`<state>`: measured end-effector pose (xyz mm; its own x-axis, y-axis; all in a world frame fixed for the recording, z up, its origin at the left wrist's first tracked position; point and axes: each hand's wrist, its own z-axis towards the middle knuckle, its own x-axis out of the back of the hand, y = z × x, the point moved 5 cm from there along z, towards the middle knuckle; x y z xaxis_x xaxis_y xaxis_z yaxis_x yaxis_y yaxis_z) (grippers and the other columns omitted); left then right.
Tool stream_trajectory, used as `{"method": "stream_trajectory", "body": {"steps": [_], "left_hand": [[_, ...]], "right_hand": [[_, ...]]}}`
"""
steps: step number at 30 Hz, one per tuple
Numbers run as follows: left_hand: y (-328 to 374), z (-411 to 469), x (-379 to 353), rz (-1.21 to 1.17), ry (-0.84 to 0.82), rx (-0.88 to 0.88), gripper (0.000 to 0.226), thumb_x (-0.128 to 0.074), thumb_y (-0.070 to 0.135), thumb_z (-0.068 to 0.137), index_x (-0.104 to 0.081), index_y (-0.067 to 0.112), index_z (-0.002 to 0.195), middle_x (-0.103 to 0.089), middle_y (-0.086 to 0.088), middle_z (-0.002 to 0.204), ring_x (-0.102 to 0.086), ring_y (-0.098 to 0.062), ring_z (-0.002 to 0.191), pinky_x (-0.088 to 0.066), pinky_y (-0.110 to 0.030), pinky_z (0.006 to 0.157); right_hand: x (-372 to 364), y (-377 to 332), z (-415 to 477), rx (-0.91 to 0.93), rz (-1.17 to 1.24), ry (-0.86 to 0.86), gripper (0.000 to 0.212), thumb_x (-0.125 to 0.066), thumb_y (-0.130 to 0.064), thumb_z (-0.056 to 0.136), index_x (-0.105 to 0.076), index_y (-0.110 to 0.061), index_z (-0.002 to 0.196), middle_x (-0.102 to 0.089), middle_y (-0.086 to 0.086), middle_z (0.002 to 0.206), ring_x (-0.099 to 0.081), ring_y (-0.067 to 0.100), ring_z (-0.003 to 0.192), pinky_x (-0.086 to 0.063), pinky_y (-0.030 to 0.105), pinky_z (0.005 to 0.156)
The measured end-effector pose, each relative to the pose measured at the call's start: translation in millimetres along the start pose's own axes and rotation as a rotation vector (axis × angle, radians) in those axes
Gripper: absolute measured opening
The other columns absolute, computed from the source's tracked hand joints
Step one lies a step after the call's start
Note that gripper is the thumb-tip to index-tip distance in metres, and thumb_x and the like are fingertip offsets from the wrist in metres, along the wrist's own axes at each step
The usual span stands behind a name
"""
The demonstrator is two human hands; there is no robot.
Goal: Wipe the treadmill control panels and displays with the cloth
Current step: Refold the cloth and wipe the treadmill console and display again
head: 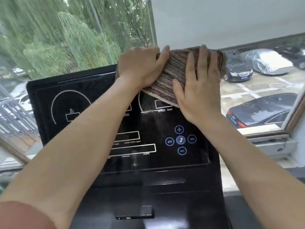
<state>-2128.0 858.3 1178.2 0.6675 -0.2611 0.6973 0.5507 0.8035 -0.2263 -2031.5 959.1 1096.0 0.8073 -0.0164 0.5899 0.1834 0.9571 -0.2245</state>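
A brown striped cloth (177, 70) lies over the top right corner of the black treadmill control panel (92, 103). My left hand (140, 66) grips the cloth's left end, thumb curled over it. Flat on the cloth's right part presses my right hand (199, 83), its fingers straight and spread. The cloth and hands hide the upper right of the display. White dial outlines and readout boxes show on the panel's left and middle, and blue round buttons (180, 140) glow at the lower right.
A large window stands right behind the panel, with trees at the left and parked cars (260, 111) below at the right. The window sill and frame (270, 138) run close to the panel's right side. A small dark slot (134, 212) sits on the console below.
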Motion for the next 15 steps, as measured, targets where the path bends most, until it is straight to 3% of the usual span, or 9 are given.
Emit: {"method": "stream_trajectory", "body": {"steps": [2,5,8,12,15], "left_hand": [[-10.7,10.7,-4.6,0.023,-0.072,0.033,0.065,-0.005,0.06,0.095,-0.056,0.022,0.084,-0.048,0.001,0.067,-0.051,-0.024,0.065,-0.032,-0.029,0.055],[-19.0,25.0,-13.3,0.004,-0.211,0.067,0.072,-0.002,0.066,0.087,-0.054,0.016,0.091,-0.055,-0.005,0.083,-0.054,-0.027,0.074,-0.042,-0.036,0.064],[-24.4,28.6,-14.4,-0.064,-0.261,0.107,0.058,-0.01,0.062,0.091,-0.049,0.019,0.088,-0.052,-0.008,0.093,-0.05,-0.028,0.082,-0.04,-0.039,0.071],[-41.1,22.0,-15.3,-0.082,-0.208,0.078,0.057,-0.007,0.057,0.089,-0.048,0.019,0.084,-0.054,-0.01,0.089,-0.05,-0.031,0.077,-0.036,-0.038,0.064],[-63.5,4.1,-9.7,-0.13,-0.119,0.092,0.055,-0.013,0.051,0.094,-0.044,0.014,0.066,-0.046,-0.003,0.066,-0.05,-0.028,0.065,-0.043,-0.034,0.061]], "right_hand": [[2.0,-12.1,10.4,0.0,-0.067,-0.039,0.074,-0.036,-0.049,0.097,-0.021,-0.001,0.151,-0.01,0.026,0.158,-0.006,0.047,0.144,-0.008,0.056,0.116],[3.7,-26.5,23.7,0.002,-0.143,-0.093,0.075,-0.035,-0.051,0.097,-0.017,-0.003,0.152,-0.012,0.026,0.157,-0.002,0.046,0.145,-0.002,0.059,0.115],[2.3,-43.2,40.5,0.074,-0.149,-0.136,0.073,-0.031,-0.05,0.097,-0.02,-0.002,0.15,-0.027,0.023,0.152,-0.007,0.039,0.146,0.001,0.055,0.115],[-2.1,-58.6,48.7,0.124,-0.137,-0.153,0.074,-0.022,-0.052,0.091,-0.03,-0.002,0.146,-0.04,0.023,0.142,-0.019,0.038,0.142,-0.003,0.055,0.114],[-9.2,-77.5,46.4,0.18,-0.121,-0.153,0.073,-0.023,-0.052,0.09,-0.033,-0.003,0.144,-0.043,0.023,0.139,-0.025,0.041,0.139,-0.005,0.056,0.113]]}}
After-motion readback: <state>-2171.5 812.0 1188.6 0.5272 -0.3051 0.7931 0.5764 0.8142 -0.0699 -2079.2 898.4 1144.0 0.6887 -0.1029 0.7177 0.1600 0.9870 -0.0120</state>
